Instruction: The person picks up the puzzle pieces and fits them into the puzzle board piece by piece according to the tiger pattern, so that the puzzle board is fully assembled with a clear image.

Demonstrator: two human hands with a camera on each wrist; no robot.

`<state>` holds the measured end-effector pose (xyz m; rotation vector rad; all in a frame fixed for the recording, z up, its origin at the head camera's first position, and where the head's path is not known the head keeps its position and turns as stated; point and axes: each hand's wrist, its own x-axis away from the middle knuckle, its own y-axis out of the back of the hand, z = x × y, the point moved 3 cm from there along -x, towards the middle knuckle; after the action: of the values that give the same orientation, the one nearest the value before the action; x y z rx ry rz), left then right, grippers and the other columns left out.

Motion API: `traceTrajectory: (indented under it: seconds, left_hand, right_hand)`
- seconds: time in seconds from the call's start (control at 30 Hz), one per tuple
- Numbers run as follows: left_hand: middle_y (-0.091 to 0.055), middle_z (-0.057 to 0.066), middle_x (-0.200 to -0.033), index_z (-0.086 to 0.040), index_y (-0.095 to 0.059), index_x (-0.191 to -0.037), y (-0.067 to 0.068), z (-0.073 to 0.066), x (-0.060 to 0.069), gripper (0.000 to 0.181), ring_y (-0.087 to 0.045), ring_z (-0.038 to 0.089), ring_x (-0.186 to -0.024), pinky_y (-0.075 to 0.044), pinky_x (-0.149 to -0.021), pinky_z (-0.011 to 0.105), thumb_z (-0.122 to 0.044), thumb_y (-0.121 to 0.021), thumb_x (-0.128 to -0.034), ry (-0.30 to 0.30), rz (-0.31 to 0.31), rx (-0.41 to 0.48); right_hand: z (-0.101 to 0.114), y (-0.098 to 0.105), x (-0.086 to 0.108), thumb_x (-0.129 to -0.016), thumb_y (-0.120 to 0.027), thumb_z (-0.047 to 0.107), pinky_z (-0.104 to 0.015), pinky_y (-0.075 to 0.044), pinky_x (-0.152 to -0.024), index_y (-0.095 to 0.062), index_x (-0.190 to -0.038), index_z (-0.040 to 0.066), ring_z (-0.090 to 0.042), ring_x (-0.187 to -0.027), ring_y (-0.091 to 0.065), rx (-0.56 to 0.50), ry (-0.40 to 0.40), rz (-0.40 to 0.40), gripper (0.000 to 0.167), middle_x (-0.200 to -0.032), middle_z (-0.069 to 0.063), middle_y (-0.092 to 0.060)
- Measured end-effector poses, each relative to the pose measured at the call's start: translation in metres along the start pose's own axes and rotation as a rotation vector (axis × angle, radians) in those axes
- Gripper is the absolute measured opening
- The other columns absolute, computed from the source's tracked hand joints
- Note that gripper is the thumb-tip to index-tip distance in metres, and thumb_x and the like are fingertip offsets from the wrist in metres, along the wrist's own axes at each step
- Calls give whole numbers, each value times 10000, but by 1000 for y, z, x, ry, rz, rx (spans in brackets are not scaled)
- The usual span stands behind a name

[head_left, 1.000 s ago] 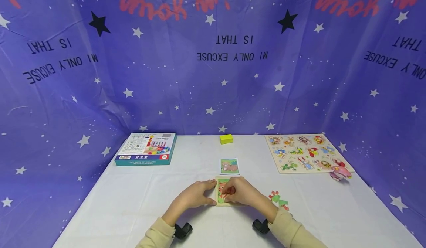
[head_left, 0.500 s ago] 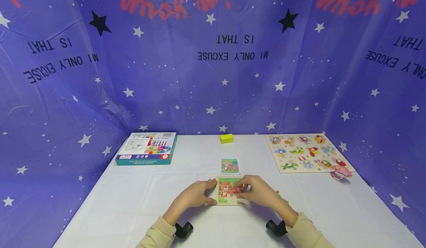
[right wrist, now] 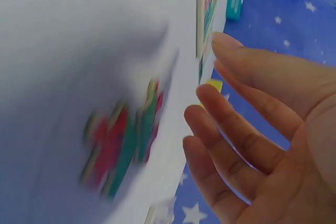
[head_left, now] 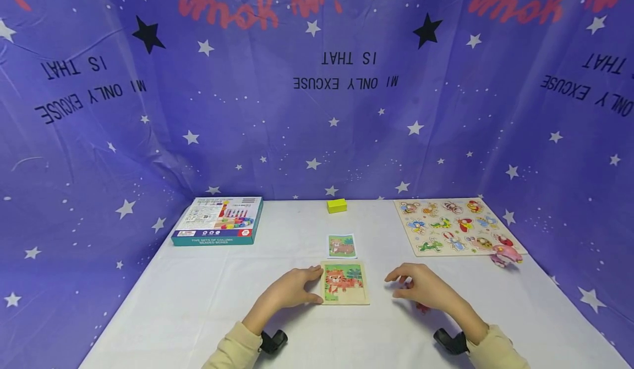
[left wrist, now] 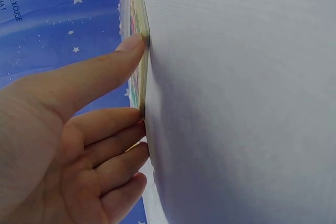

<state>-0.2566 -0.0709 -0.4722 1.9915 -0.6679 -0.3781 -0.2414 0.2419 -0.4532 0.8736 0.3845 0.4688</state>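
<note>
A small square wooden puzzle board (head_left: 354, 297) lies at the near middle of the table, its partly filled tray picturing a red tiger on green. Bare wood shows at its lower right. My left hand (head_left: 296, 288) rests beside it, thumb and fingertips touching its left edge, fingers fairly straight. To the right of the board, my right hand (head_left: 430, 287) hovers with relaxed, spread fingers and nothing between them. Loose red and green puzzle pieces (right wrist: 107, 150) lie below that hand, blurred in the right wrist view and mostly covered by it in the head view.
Just beyond the board lies a small picture card (head_left: 342, 246). A yellow block (head_left: 337, 206) sits farther back. At back left is a flat toy box (head_left: 218, 221); at back right, an insect puzzle board (head_left: 458, 229) with a pink toy (head_left: 506, 255) at its corner.
My right hand has moved from the tiger board rightward to the loose pieces, uncovering the picture, where pieces now show at the upper right. The left hand has stayed at the board's edge.
</note>
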Motion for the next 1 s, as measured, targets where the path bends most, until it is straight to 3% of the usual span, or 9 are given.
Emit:
traceTrajectory:
  seconds: [0.2,0.33,0.63,0.83,1.0]
  left_hand:
    - [-478,128,-1426,15,-513,-1367,0,0,-1,731,-436,266,-1328,-346,-1103,400,-357,-775,-795,0,3,4]
    - [-481,130,-1424,17,-512,-1367,0,0,-1,731,-437,268,-1328,-346,-1102,401,-354,-775,-795,-3,4,8]
    - [-476,132,-1427,16,-511,-1368,2,-2,2,723,-437,274,-1327,-347,-1101,406,-345,-774,-799,-3,4,9]
    - [-472,116,-1434,2,-506,-1377,1,-1,0,737,-434,259,-1331,-345,-1103,401,-365,-771,-795,5,7,5]
    - [-473,107,-1434,-8,-510,-1377,-1,0,0,734,-434,249,-1331,-344,-1104,391,-367,-772,-792,8,5,0]
  right_hand:
    - [-15,11,13,-783,-798,124,-316,-533,-674,-716,-1064,114,-175,-844,-616,40,-17,15,293,-958,33,-663]
    - [-23,12,17,-767,-814,160,-298,-518,-673,-717,-1064,121,-145,-835,-585,44,-47,28,314,-944,59,-639]
    - [-31,7,15,-759,-821,164,-252,-492,-628,-697,-1040,122,-106,-769,-552,12,-56,15,309,-881,60,-619]
    - [-37,6,13,-716,-852,258,-287,-489,-678,-653,-1037,99,-138,-807,-550,40,-137,-28,410,-921,38,-622]
    - [-44,4,12,-728,-847,237,-247,-480,-646,-640,-1002,109,-101,-753,-542,5,-152,-21,367,-846,49,-596]
